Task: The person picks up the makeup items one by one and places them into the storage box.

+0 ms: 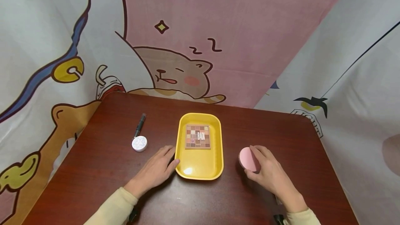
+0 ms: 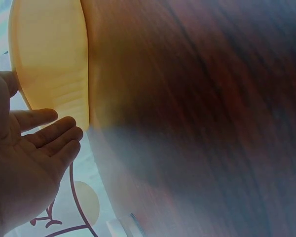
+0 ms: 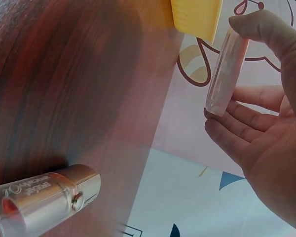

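Note:
My right hand (image 1: 275, 174) pinches a round pink compact (image 1: 248, 159) by its edge, held above the table right of the yellow tray. In the right wrist view the compact (image 3: 227, 74) is seen edge-on between thumb and fingertips. My left hand (image 1: 156, 167) rests against the tray's left side, thumb at the rim. The left wrist view shows its fingers (image 2: 64, 131) loosely extended beside the tray's outer wall (image 2: 54, 59). Inside the yellow tray (image 1: 200, 176) lies an eyeshadow palette (image 1: 198, 137) marked "BACK", toward the far end.
Left of the tray, a white round case (image 1: 139, 143) with a star lies by a dark slim pen (image 1: 140, 125). A clear and gold lipstick-like tube (image 3: 49, 197) lies on the table in the right wrist view. Printed curtains (image 1: 250, 37) stand behind the brown table (image 1: 103, 141).

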Action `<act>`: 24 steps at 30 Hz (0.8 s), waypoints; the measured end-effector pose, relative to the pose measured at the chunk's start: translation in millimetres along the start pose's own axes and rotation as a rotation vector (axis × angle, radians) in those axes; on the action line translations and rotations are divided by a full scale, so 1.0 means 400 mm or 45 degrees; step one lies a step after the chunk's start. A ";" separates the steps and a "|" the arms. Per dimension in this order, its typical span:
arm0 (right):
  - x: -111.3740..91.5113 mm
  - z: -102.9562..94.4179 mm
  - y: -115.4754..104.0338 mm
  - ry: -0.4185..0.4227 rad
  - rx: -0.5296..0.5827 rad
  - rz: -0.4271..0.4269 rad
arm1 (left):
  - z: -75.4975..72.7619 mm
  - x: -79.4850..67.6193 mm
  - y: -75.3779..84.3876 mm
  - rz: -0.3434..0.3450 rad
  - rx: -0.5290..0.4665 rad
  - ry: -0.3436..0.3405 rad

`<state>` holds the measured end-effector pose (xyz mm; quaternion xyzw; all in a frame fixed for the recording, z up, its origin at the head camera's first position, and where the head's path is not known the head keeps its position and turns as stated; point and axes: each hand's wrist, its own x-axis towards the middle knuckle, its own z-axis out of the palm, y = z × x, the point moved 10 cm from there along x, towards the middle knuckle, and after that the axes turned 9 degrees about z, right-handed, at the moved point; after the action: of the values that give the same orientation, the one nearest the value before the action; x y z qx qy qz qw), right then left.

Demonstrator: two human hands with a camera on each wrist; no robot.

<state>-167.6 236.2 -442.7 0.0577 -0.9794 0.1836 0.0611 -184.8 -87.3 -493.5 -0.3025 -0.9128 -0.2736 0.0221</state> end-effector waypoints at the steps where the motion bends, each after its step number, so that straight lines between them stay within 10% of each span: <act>1: 0.001 0.000 -0.001 -0.004 0.002 0.007 | 0.001 0.000 0.000 -0.001 0.001 -0.002; 24: 0.013 -0.012 -0.043 0.080 0.043 -0.089 | 0.007 -0.001 -0.004 0.000 0.010 -0.014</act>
<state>-170.0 221.4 -431.6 0.0869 -0.9712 0.1995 0.0971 -184.9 -87.1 -496.6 -0.3038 -0.9140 -0.2682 0.0182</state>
